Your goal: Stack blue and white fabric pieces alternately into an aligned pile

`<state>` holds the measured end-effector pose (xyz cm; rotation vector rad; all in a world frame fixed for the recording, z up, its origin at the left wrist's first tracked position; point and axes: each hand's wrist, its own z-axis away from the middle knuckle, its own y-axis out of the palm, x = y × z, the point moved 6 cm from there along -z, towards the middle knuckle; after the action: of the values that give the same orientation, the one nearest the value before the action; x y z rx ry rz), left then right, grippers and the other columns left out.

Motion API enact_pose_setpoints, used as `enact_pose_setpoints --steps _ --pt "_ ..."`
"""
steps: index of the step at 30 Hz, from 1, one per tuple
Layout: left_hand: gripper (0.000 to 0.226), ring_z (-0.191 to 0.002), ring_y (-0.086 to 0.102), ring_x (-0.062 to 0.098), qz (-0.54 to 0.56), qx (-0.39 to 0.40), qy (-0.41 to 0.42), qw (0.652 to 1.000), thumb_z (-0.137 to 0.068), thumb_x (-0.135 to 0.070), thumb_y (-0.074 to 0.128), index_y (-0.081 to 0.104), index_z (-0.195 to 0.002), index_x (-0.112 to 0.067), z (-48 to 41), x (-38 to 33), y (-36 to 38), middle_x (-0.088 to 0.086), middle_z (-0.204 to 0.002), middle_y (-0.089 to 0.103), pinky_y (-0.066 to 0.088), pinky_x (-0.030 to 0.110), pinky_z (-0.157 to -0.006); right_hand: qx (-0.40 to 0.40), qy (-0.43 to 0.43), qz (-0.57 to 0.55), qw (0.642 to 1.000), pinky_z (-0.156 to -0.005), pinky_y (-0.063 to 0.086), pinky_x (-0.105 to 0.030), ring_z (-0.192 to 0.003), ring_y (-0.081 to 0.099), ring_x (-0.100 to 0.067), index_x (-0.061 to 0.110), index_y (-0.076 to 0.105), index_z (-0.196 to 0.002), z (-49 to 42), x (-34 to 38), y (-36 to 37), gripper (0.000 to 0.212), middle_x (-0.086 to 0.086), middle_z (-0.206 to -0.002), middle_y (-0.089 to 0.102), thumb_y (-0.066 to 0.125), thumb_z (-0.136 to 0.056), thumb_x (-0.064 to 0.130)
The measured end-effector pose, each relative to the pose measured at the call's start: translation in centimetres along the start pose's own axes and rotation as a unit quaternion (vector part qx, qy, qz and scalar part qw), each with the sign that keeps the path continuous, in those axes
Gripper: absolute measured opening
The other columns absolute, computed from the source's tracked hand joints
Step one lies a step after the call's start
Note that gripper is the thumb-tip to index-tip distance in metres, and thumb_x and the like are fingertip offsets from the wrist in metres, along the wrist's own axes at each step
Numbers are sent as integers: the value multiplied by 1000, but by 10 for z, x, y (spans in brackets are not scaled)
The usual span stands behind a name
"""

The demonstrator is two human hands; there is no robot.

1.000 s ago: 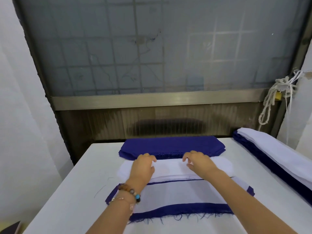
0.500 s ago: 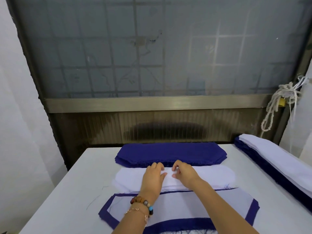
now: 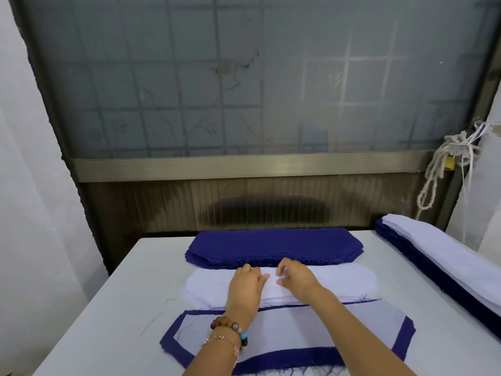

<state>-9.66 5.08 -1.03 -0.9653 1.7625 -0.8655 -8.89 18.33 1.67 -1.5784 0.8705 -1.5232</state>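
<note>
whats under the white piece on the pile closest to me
A blue piece, slightly larger: its edges show as a border along the left, right and near sides. The left forearm and right forearm cover part; any layers beneath the blue cannot be seen.

The far fabric stack (image 3: 273, 246) is deep blue, the middle stack (image 3: 339, 280) plain white, and the nearest pile (image 3: 311, 329) shows white framed by a dark blue border. The right-hand pile (image 3: 433, 256) is blue below and white on top, on a white table (image 3: 122, 321). The beaded bracelet (image 3: 230, 325) is brown with one turquoise bead, and the window glass (image 3: 244, 77) is grey with a faint grid.
</note>
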Motion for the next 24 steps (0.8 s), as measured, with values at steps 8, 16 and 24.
enact_pose_setpoints --steps 8,16,24 --pt "31 -107 50 11 49 12 6 999 -97 -40 53 48 -123 -25 5 0 -2 -6 -117 57 43 20 -88 7 -12 11 1000 -88 47 -24 -88 53 -18 16 55 -94 0 1 1 3 -10 -115 61 58 -95 16" --pt "14 -86 47 9 47 6 8 999 -97 -35 54 48 -105 -25 4 -4 -7 -6 -102 57 38 18 -70 -1 -18 -3 1000 -82 46 -24 -85 51 -16 26 44 -120 1 -2 4 31 -4 -102 52 59 -94 17" --pt "14 -85 50 7 71 -21 32 997 -95 -31 59 50 -105 -33 10 -10 -13 -10 -107 44 39 8 -66 2 -29 2 1000 -86 47 -26 -95 58 -20 24 50 -101 2 -2 4 13 -4 -116 57 60 -94 20"
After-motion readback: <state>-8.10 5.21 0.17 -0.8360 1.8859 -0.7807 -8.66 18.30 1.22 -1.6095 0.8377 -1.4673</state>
